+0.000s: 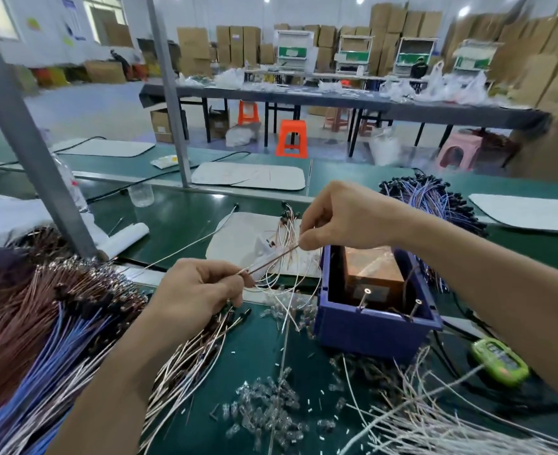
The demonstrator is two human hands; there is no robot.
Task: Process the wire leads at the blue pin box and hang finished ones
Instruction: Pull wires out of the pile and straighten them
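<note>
head cam | worn, wide-angle | faces forward-down | close over green bench [179,221] | single view

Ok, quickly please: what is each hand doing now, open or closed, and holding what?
Left hand: closed, pinching the near end of a wire lead.
Right hand: closed, pinching the far end of the same lead.
</note>
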